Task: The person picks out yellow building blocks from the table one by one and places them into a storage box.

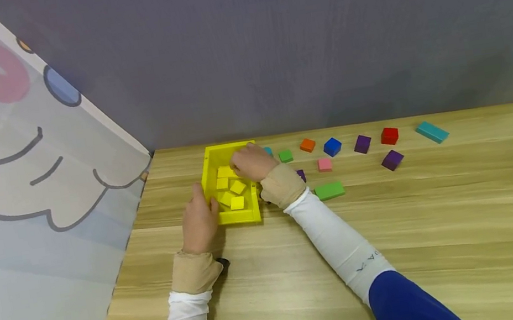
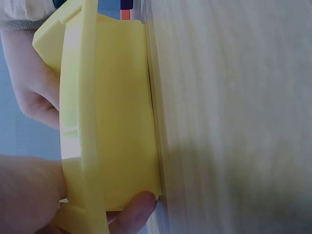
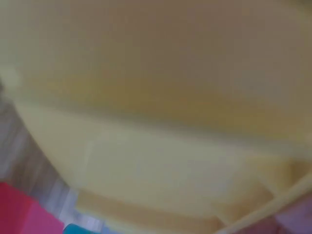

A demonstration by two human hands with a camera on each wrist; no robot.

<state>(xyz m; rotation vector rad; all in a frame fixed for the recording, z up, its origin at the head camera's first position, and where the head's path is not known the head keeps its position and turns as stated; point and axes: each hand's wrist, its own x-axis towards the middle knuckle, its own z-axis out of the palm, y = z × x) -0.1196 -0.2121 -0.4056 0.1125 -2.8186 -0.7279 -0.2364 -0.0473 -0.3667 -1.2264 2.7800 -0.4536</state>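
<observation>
A yellow open box [image 1: 239, 216] sits at the back left of the wooden table, with several yellow blocks [image 1: 237, 203] lying loose inside. My left hand [image 1: 198, 222] grips its left wall, the thumb over the rim. In the left wrist view, a fingertip [image 2: 139, 207] presses low on the outside of the yellow wall [image 2: 124, 107]. My right hand [image 1: 253, 161] reaches over the right wall near the back corner, its fingers bent down into the box and largely hidden. I cannot tell whether it holds a block. The right wrist view is mostly blurred yellow wall.
Right of the box lie a green block [image 1: 329, 191], a pink block [image 1: 325, 165], an orange block [image 1: 307, 144], a blue cube [image 1: 332, 147], purple cubes [image 1: 392, 160], a red cube [image 1: 389, 135] and a teal block [image 1: 432, 132]. A grey panel [image 1: 300, 52] rises behind the table.
</observation>
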